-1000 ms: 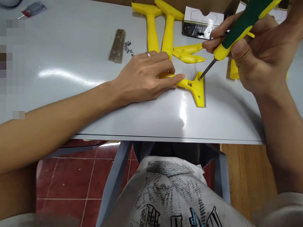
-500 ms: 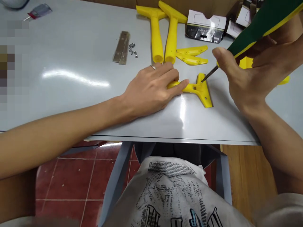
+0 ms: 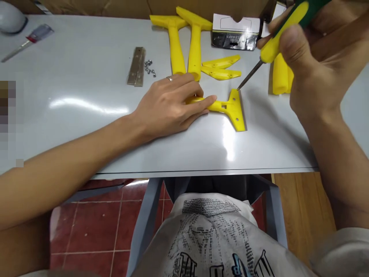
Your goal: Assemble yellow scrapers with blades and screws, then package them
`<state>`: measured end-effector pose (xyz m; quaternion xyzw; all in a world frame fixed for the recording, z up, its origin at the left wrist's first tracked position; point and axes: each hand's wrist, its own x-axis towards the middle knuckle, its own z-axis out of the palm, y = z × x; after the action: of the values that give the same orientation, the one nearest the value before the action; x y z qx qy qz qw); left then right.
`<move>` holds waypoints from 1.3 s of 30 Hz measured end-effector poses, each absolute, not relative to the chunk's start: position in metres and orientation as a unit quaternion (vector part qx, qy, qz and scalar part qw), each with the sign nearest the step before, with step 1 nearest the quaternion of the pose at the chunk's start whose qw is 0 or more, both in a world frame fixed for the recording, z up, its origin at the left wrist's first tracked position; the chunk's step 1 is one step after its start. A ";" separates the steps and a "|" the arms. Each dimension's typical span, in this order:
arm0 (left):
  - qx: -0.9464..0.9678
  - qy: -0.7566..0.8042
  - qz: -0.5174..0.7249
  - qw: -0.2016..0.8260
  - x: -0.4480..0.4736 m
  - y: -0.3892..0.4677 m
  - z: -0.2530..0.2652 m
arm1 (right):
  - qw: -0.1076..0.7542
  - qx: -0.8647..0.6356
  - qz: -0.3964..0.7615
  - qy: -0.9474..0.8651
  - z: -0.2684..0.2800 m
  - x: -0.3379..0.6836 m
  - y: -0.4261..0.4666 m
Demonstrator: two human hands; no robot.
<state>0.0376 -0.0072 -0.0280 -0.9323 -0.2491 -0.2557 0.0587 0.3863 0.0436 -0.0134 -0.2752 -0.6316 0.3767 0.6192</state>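
My left hand point(image 3: 170, 105) lies on the grey table, its fingers wrapped over the handle of a yellow scraper point(image 3: 236, 111). The scraper is flat, its T-shaped head pointing right, with screws or screw holes on its face and a thin dark blade edge along the far side. In my right hand point(image 3: 317, 65) is a screwdriver point(image 3: 271, 49) with a green and yellow handle, held tilted. Its tip is at the upper end of the scraper head; whether it touches cannot be made out. Several small screws point(image 3: 149, 68) lie beside metal blades point(image 3: 136, 67).
Two yellow scraper handles point(image 3: 176, 48) lie behind my left hand, near two yellow clamp plates point(image 3: 221, 74). A black-and-white package point(image 3: 235, 34) stands at the back. More yellow handles point(image 3: 280, 77) lie by my right hand. A clear-handled screwdriver point(image 3: 40, 32) rests far left.
The screwdriver tip has come away from the upper screw spot to the end of the scraper head, and my right hand has turned. My left hand still holds the scraper. The view has shifted.
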 end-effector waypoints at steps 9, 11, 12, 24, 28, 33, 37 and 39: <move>-0.933 -0.165 -0.272 0.170 0.032 0.002 -0.027 | 0.624 -0.288 0.263 -0.677 -0.037 0.361 0.064; -0.930 -0.147 -0.288 0.177 0.032 0.004 -0.027 | 0.606 -0.296 0.254 -0.693 -0.035 0.362 0.056; -0.928 -0.145 -0.294 0.176 0.032 0.005 -0.027 | 0.602 -0.295 0.252 -0.698 -0.034 0.361 0.053; -0.938 -0.214 -0.228 0.150 0.036 0.002 -0.023 | 0.618 -0.231 0.300 -0.689 -0.020 0.359 0.046; -0.942 -0.232 -0.221 0.104 0.037 0.002 -0.021 | 0.536 -0.253 0.295 -0.750 -0.003 0.377 0.027; -0.946 -0.227 -0.213 0.087 0.039 0.004 -0.016 | 0.580 -0.143 0.229 -0.768 -0.020 0.388 0.059; -0.938 -0.246 -0.237 0.061 0.040 -0.001 -0.017 | 0.630 -0.169 0.180 -0.736 -0.030 0.387 0.078; -0.931 -0.255 -0.256 0.052 0.042 -0.006 -0.018 | 0.623 -0.231 0.155 -0.731 -0.022 0.387 0.068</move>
<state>0.0418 -0.0059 -0.0184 -0.9312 -0.2545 -0.2559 0.0515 0.3867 0.0681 -0.0221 -0.2308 -0.7313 0.1547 0.6229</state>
